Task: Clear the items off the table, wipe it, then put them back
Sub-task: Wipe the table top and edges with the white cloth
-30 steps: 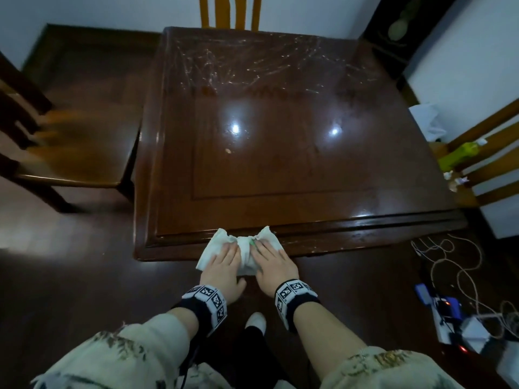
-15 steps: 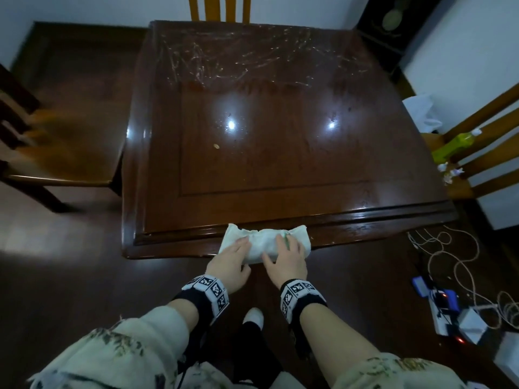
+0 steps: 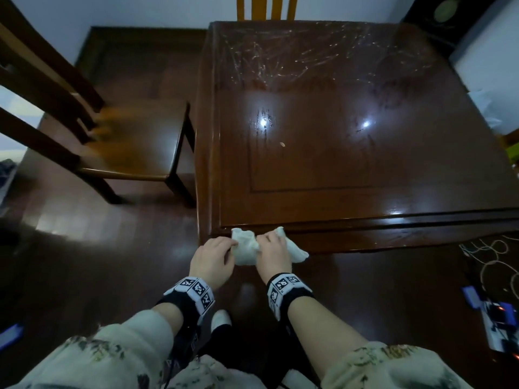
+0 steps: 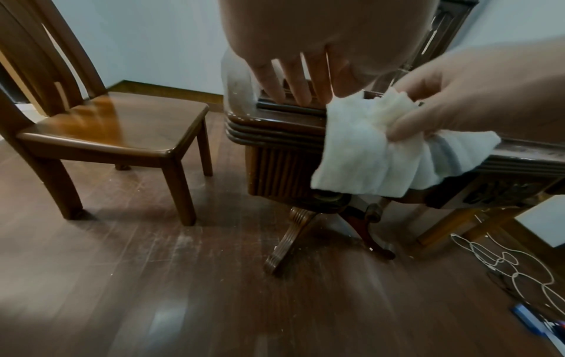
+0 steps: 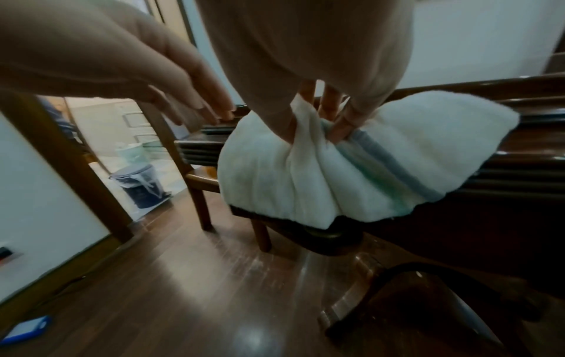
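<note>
The dark wooden table [image 3: 365,169] carries only a small pale speck [image 3: 283,145]. A white cloth [image 3: 245,248] with a grey stripe hangs over the table's front rim, close to the front left corner. My right hand [image 3: 273,249] pinches the cloth in a bunch, with its fingers [image 5: 342,125] dug into the folds. My left hand [image 3: 214,255] is just left of the cloth. Its straight fingers [image 4: 276,84] rest on the table rim [image 4: 275,118] and hold nothing. The cloth [image 4: 366,154] drapes down over the moulded edge.
A wooden chair [image 3: 134,147] stands close to the table's left side, and another chair back [image 3: 266,7] is at the far side. White cables [image 3: 491,256] and a power strip [image 3: 497,318] lie on the floor to the right. A bin [image 5: 140,186] stands beyond the doorway.
Both hands and the cloth have moved left along the front rim to near the left corner. The right hand now bunches the cloth instead of lying flat on it.
</note>
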`<state>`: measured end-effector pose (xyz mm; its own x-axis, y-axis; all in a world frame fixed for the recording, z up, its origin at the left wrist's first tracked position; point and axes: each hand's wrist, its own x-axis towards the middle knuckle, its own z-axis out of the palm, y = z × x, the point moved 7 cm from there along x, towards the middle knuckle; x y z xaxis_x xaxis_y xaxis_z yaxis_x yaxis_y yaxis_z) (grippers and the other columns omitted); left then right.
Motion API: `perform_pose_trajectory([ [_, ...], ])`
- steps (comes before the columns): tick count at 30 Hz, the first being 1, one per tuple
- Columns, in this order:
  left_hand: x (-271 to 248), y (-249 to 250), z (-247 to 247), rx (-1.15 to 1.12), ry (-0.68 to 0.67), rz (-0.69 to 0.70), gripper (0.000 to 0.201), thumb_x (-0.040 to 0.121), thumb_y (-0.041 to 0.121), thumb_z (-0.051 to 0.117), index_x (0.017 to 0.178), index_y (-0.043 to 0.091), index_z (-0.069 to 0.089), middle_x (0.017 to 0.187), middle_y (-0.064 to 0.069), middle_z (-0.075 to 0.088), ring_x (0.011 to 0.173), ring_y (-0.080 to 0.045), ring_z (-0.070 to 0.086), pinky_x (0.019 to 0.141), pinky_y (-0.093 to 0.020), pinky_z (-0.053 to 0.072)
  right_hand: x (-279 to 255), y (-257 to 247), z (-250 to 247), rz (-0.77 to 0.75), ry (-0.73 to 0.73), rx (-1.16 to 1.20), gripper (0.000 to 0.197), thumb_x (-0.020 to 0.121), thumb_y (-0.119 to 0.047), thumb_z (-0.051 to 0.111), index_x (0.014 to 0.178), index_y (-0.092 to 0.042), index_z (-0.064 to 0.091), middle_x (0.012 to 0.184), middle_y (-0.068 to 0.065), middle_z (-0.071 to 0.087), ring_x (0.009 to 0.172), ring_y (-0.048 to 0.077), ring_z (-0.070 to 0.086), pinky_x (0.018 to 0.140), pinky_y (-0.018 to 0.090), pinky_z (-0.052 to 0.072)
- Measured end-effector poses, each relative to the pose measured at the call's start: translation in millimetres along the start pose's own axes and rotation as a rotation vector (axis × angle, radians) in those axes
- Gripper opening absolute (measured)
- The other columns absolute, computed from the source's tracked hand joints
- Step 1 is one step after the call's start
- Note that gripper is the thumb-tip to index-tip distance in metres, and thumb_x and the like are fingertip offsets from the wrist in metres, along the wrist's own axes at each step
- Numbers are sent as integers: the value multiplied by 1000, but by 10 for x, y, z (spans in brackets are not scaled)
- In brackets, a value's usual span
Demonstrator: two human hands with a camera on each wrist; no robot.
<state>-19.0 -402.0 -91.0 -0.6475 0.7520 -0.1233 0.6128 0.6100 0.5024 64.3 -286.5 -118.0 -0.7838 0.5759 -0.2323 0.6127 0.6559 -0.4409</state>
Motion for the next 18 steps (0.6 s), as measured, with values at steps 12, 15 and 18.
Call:
perform_pose_trajectory([
  [12, 314, 467, 56, -59, -25, 222, 37, 80, 22, 41, 104, 15, 68, 105, 2, 68, 100, -19, 62, 85, -35, 51, 43, 307, -215, 30, 26, 93, 23, 93, -13, 50, 110, -16, 65, 113, -1, 58, 113, 18, 45, 92, 26, 36],
  [15, 444, 787, 255, -47, -36, 270, 37, 80, 18, 48, 112, 14, 67, 115, 1, 66, 109, -17, 59, 95, -33, 48, 38, 704, -422, 90, 50, 90, 20, 93, -15, 49, 105, -18, 65, 110, -3, 58, 110, 17, 46, 90, 26, 37],
  [18, 565, 1170, 505, -52, -43, 288, 41, 80, 20, 50, 117, 14, 66, 124, 0, 63, 117, -17, 57, 100, -33, 45, 19, 1191, -673, 145, 62, 86, 18, 91, -12, 49, 100, -16, 64, 108, -2, 59, 108, 19, 48, 88, 29, 40],
])
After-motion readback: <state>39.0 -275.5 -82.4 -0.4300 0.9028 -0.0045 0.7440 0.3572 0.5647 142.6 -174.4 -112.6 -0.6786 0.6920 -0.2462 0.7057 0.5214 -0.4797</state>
